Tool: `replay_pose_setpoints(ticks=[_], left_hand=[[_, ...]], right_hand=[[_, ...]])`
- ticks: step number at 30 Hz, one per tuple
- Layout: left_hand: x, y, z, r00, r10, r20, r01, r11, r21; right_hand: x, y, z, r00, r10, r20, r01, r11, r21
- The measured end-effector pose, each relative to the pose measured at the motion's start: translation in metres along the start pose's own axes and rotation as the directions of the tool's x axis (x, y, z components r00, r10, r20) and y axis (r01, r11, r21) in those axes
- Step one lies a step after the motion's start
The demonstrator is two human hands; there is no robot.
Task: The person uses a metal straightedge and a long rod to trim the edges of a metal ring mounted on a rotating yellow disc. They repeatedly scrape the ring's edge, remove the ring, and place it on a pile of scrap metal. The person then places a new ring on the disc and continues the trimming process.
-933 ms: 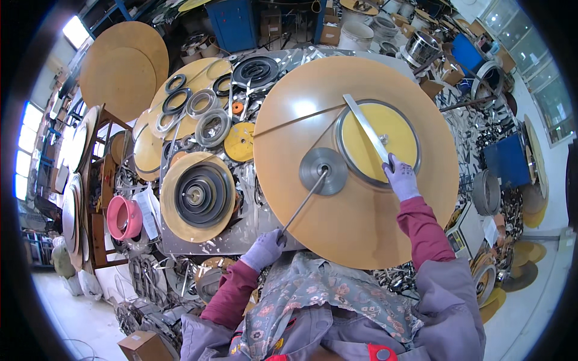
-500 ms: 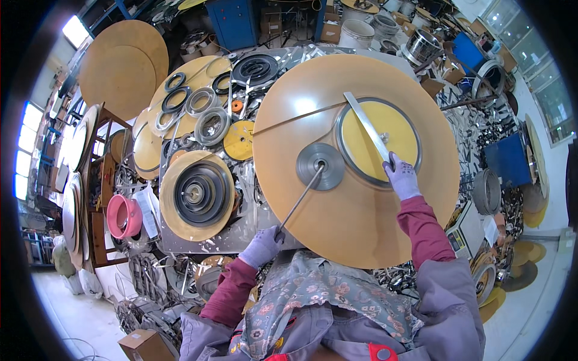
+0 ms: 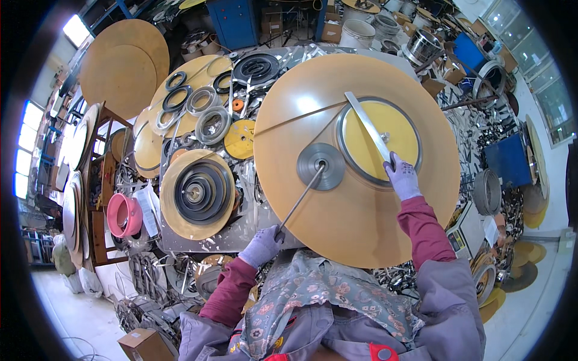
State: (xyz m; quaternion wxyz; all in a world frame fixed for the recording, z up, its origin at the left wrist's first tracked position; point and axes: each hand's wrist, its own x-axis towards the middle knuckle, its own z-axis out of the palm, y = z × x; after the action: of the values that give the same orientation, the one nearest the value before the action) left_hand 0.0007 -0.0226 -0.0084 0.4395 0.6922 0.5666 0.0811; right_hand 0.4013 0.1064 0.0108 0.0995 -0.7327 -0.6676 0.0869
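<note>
One thin rod [image 3: 299, 201], tip at the grey coil [image 3: 307, 163]'s centre, is clamped in my left hand [image 3: 261, 246]; my right hand [image 3: 403, 176] pinches a flat bar [image 3: 366, 124] across the yellow disc [image 3: 398, 131]. Both should prove stiff and light, best held by their near ends.

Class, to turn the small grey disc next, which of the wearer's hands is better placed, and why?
Probably the left hand: it grips the thin rod, whose tip sits at the middle of the small grey disc. The right hand holds the flat metal bar over the yellow disc.
</note>
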Motion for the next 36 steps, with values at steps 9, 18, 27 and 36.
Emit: replay_pose_setpoints(ticks=[9,18,27,36], left_hand=[[-0.001,-0.005,0.001,1.0,0.003,-0.004,-0.003,1.0,-0.031],[0.0,-0.001,0.0,1.0,-0.019,0.001,0.019,1.0,-0.016],[0.0,0.006,0.002,0.999,-0.035,0.02,0.035,0.999,0.023],[0.002,0.005,-0.001,0.999,-0.039,0.003,0.039,0.999,0.024]], right_hand=[[0.0,-0.001,0.0,1.0,0.008,0.018,-0.008,1.0,0.028],[0.001,0.0,0.0,0.999,0.013,0.032,-0.014,1.0,0.025],[-0.003,-0.003,-0.005,0.999,0.007,0.035,-0.009,0.999,0.053],[-0.002,0.007,-0.003,0.998,0.001,0.058,-0.001,1.0,0.011]])
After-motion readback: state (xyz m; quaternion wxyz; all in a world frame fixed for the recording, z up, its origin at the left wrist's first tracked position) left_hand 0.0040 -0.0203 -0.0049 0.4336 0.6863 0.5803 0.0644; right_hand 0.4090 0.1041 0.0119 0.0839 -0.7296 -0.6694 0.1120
